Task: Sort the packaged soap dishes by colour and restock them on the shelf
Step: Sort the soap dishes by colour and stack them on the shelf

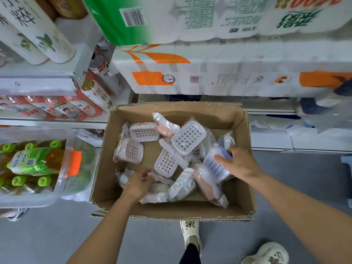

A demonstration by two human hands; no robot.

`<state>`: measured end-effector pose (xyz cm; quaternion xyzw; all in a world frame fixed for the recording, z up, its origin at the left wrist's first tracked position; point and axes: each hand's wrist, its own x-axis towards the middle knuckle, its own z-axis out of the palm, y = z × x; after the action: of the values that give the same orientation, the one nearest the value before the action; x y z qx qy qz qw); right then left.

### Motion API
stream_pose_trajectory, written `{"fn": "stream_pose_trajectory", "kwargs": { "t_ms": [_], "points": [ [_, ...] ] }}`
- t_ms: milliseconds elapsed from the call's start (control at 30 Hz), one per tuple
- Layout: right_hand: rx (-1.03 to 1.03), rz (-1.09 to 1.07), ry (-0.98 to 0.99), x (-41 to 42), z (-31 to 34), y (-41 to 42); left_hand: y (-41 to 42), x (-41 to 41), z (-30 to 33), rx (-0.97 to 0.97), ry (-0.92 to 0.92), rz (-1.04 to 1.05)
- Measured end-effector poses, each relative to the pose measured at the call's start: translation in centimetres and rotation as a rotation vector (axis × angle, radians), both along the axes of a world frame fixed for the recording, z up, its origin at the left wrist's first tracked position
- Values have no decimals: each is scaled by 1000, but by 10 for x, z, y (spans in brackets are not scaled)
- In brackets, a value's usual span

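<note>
Right hand (242, 164): I grip the purple soap dish (215, 164).
Left hand (140, 181): fingers curled on a clear packet (152, 195).
Box (245, 187): I'd lift same-colour packs together.

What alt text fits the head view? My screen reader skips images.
Two hands reach into an open cardboard box of bagged soap dishes: the right hand grips a purple soap dish, the left hand rummages among pink ones.
</note>
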<state>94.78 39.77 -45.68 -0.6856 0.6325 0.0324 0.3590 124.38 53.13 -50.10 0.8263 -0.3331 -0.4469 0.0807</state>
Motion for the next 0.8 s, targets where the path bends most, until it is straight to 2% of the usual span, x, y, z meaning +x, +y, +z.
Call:
{"fn": "stream_pose_trajectory", "kwargs": {
  "t_ms": [100, 200, 333, 400, 467, 567, 633, 700, 800],
  "points": [
    [15, -106, -136, -5, -1, 1, -1, -12, 7, 15, 21, -10],
    [-32, -183, -220, -9, 4, 7, 2, -33, 21, -112, -10, -111],
    [-146, -319, -438, 1, 19, 20, -15, -65, 54, -322, 212, 94],
    [-171, -213, -457, 13, 25, 29, -28, -80, 70, -316, 453, 308],
    [-224, 29, -376, 27, 29, 43, -40, -87, 80, -214, 726, 494],
    [-407, 407, -359, 46, 22, 61, -46, -82, 80, -154, 926, 604],
    [-394, 508, -370, 50, 12, 66, -43, -78, 73, -157, 857, 709],
    [-329, 549, -354, 51, 6, 66, -37, -69, 61, -170, 684, 723],
    [-223, 418, -315, 48, 5, 57, -26, -51, 50, -202, 566, 730]
  ]
}}
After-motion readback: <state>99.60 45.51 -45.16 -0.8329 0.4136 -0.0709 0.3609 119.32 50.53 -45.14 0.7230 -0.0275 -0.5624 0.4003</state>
